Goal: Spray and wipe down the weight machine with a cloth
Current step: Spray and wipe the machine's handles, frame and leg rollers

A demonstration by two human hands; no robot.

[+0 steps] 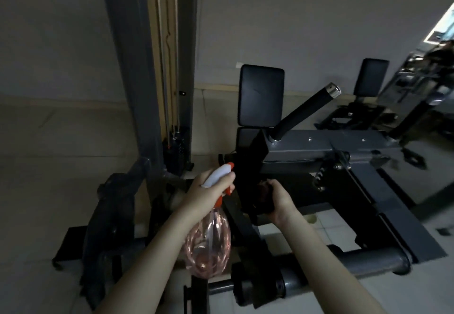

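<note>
Head: weight machine (307,148), pale tile floor (415,289), grey wall (319,19).

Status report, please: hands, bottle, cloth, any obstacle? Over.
Left hand grips clear pink plastic spray bottle. Right hand presses dark crumpled cloth on black metal weight machine frame. No obstacle seen.

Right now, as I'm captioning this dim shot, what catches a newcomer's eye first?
The pink spray bottle with its white-and-orange trigger, gripped in the left hand at lower centre, stands out. Beside it the right hand holds a dark cloth against the black frame; an upright black pad stands behind.
</note>
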